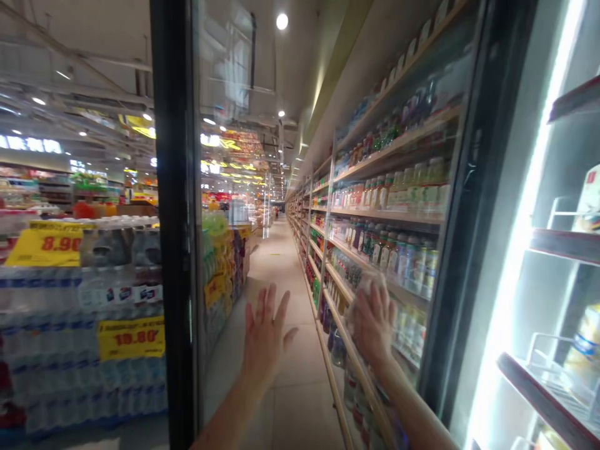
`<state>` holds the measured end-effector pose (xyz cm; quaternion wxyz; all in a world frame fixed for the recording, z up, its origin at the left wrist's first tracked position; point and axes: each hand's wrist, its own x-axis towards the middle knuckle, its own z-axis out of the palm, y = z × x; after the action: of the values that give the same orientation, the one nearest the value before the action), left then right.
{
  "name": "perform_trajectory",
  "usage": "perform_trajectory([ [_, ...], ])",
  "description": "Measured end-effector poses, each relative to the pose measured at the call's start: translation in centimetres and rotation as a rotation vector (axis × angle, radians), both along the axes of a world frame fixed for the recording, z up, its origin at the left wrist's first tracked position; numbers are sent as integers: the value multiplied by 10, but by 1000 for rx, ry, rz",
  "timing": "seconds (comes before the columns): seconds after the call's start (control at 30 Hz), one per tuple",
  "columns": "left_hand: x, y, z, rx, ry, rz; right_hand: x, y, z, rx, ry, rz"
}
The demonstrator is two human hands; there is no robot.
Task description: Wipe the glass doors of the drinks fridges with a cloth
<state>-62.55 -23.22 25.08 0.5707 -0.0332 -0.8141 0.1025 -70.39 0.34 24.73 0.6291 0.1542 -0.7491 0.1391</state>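
A glass fridge door [225, 94] with a black frame [173, 219] stands swung out in front of me, and I see the shop aisle through it. My left hand [265, 334] lies flat on the glass with its fingers spread and nothing in it. My right hand [375, 322] presses a pale crumpled cloth [370, 281] against the glass near the door's right edge. The cloth is blurred and partly under my fingers.
The lit fridge interior [553, 262] with wire shelves and cartons is at the right. Through the glass, long shelves of bottles [389, 250] run down the aisle. Stacked water packs with yellow price signs [131, 337] stand at the left. The tiled floor [285, 275] stretches ahead.
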Motion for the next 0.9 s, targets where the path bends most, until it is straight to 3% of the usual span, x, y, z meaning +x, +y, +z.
perform_trajectory([
  [0.13,-5,3,7,1,-23,37,-11,23,17,-298,-50,-95],
  [0.2,-6,3,4,8,-24,31,-6,12,18,-220,-47,-72],
  [0.3,-5,2,1,13,-15,10,1,-5,14,59,-12,9],
  [0.37,-2,0,3,19,-14,-4,-3,3,15,60,1,9],
  [0.5,4,-6,24,25,-19,-48,-22,45,33,-400,-18,-88],
  [0.57,4,-11,41,63,4,-41,-24,49,39,-526,-10,-109],
  [0.63,3,-15,54,96,23,-29,-17,36,39,-382,3,-81],
  [0.73,1,-19,63,92,26,-21,-6,13,31,87,22,34],
  [0.77,1,-18,63,85,33,-16,-5,12,30,174,30,56],
  [0.83,2,-17,62,72,49,-3,-9,22,36,103,34,34],
  [0.9,3,-15,60,55,55,9,-16,34,48,-193,31,-43],
])
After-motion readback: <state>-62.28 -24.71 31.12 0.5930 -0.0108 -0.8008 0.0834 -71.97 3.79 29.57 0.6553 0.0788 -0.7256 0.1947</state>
